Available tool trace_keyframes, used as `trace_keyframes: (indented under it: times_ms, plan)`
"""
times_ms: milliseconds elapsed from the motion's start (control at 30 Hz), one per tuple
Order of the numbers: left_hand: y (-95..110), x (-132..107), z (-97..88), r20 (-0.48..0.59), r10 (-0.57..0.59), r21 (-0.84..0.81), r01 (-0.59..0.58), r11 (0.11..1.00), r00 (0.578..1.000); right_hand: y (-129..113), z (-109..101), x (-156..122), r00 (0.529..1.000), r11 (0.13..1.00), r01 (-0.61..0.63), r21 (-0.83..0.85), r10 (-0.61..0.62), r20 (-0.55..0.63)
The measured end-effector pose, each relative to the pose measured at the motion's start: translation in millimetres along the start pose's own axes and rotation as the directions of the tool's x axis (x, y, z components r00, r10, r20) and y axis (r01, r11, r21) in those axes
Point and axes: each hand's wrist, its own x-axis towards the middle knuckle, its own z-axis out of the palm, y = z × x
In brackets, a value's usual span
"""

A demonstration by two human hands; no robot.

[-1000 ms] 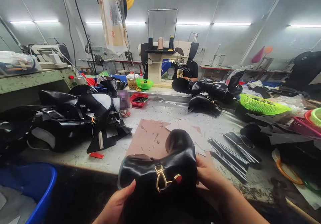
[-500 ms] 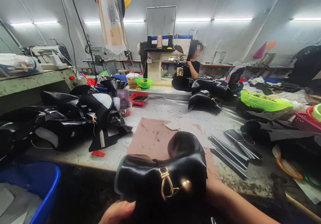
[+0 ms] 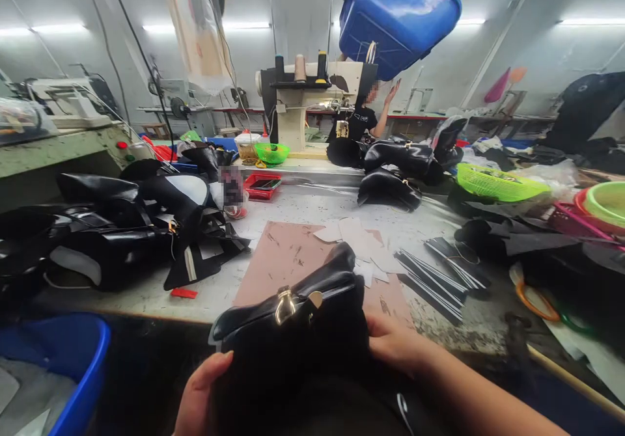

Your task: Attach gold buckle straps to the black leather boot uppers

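Observation:
Low in front of me I hold a black boot upper (image 3: 312, 332) of shiny leather, with a gold buckle (image 3: 284, 306) and strap on its upper side. My left hand (image 3: 202, 387) grips its left edge, thumb on top and the other fingers hidden. At its right edge my right hand (image 3: 393, 345) is closed on it, with the fingertips behind the leather. The upper is tilted, and its lower part is lost in shadow. Under its far side lies a pinkish-brown board (image 3: 273, 250) with pale paper pieces (image 3: 364, 241) on it.
A heap of black leather pieces (image 3: 122, 228) lies on the left. Black-and-white strips (image 3: 432, 283) and a green basket (image 3: 500, 182) are on the right. A sewing machine (image 3: 293, 110), a seated person (image 3: 364, 120) and a raised blue crate (image 3: 395, 19) are beyond. A blue tub (image 3: 92, 358) stands lower left.
The boot upper has tipped and flattened, its far end now lower, and my right hand shows more at its edge. A blue crate has appeared above the person, whose hand is raised.

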Motion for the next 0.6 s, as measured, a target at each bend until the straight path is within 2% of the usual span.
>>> trace_keyframes:
  times_ms: [67, 200, 300, 433, 600]
  plan:
    - [-0.1, 6.2, -11.5, -0.029, 0.004, -0.042, -0.005, 0.999, 1.000, -3.2, -4.1, 1.7, 0.997, 0.995, 0.056, -0.087, -0.051, 0.052]
    - [2.3, 9.5, -23.6, -0.077, 0.002, -0.042, -0.006, 0.999, 0.997, -7.4, -10.1, 5.6, 0.990, 0.988, 0.139, -0.067, -0.140, -0.017]
    - [6.0, 6.7, -22.9, -0.079, 0.024, -0.052, -0.028, 0.998, 0.997, -9.9, -11.5, 6.1, 0.997, 0.997, 0.076, 0.023, -0.076, -0.024]
    - [7.1, 7.2, -20.0, -0.070, 0.022, -0.063, -0.027, 0.998, 0.997, -10.9, -12.5, 4.1, 0.999, 0.992, -0.001, 0.125, -0.006, 0.048]
    - [6.8, 11.2, -19.2, -0.055, -0.007, -0.052, 0.004, 0.999, 0.998, -11.3, -8.7, -0.5, 0.995, 0.945, -0.029, 0.325, 0.058, -0.080]
